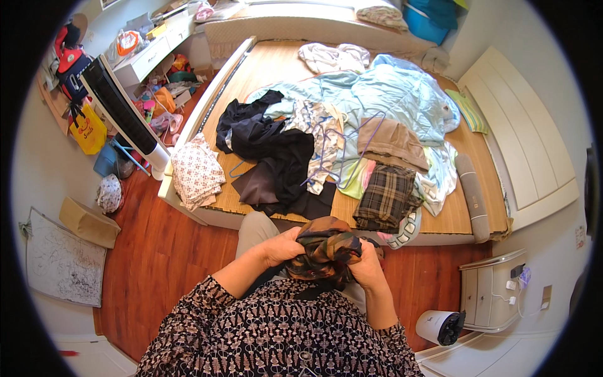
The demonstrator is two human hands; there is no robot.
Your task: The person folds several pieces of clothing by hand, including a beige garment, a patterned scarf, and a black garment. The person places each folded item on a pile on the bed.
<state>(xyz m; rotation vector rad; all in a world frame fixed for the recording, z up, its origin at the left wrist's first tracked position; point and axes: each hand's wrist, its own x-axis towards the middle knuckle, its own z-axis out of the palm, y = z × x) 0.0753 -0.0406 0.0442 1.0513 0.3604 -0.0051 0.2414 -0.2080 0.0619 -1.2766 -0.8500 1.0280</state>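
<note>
Both my hands grip a bunched dark garment with a brown, green and orange pattern (327, 249), held over my lap. My left hand (284, 246) has its left side and my right hand (367, 266) its right side. Beyond it on the bed lie black clothes (282, 155), a folded plaid cloth (388, 193), a folded brown garment (391, 141) and a patterned white garment (318, 122). Purple wire hangers (340, 160) rest among them. A folded floral cloth (198, 172) sits at the bed's near left corner.
A light blue quilt (386, 94) spreads over the bed, with a grey bolster (472, 198) at the right. A tower fan (125, 113) and a whiteboard (66, 259) stand at the left. At the right are a waste bin (435, 326) and a bedside cabinet (492, 292).
</note>
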